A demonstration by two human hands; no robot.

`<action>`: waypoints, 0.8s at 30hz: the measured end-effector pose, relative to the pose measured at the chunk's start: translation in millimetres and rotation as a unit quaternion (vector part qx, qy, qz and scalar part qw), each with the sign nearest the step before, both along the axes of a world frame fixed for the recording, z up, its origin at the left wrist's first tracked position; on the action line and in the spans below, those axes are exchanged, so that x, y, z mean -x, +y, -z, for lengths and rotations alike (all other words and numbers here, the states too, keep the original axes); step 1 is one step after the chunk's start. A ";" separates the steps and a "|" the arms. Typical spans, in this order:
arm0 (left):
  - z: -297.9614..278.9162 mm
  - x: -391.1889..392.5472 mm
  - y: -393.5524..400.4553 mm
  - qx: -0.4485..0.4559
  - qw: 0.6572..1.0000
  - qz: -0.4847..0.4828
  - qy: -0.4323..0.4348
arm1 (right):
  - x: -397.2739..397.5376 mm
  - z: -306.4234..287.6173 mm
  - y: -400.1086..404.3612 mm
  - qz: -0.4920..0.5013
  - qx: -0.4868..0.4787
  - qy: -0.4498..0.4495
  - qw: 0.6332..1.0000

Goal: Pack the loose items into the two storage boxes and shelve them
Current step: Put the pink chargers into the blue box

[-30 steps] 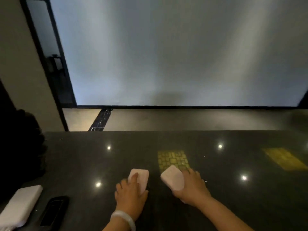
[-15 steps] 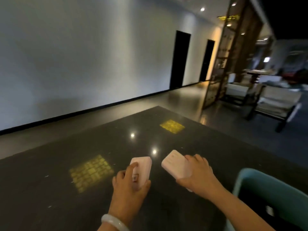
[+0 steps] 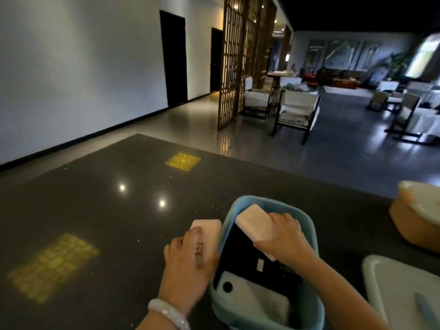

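My right hand [image 3: 284, 236] grips a flat pink pack [image 3: 256, 225] and holds it over the open blue storage box [image 3: 312, 236]. Inside that box lie a white device [image 3: 252, 298] and something dark. My left hand [image 3: 188, 265] grips a second pink pack [image 3: 207, 232] just left of the blue box, above the dark table [image 3: 107, 210]. An orange storage box [image 3: 409, 225] with a white lid on it stands at the right edge.
A pale lid [image 3: 400, 287] lies at the lower right corner. Beyond the table's far edge are a shiny floor, a wooden lattice screen [image 3: 240, 55] and white armchairs [image 3: 297, 110]. A plain wall runs along the left.
The view has swung right, bringing the blue and orange boxes into sight. Both hands carried their pink packs right; the right one is now over the blue box.
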State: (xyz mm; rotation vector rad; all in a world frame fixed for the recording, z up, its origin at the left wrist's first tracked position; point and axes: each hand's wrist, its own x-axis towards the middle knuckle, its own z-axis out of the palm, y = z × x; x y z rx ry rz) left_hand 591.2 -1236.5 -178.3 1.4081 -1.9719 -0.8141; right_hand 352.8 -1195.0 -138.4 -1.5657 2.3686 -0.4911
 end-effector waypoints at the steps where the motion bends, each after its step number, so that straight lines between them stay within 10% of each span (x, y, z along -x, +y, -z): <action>1: -0.2 5.2 2.1 0.009 1.000 -0.003 0.001 | 6.5 2.7 2.3 0.000 -0.005 -0.008 1.000; 24: -9.9 26.1 20.0 0.087 0.993 -0.048 -0.062 | 0.7 52.0 -5.0 -0.206 -0.064 -0.021 0.976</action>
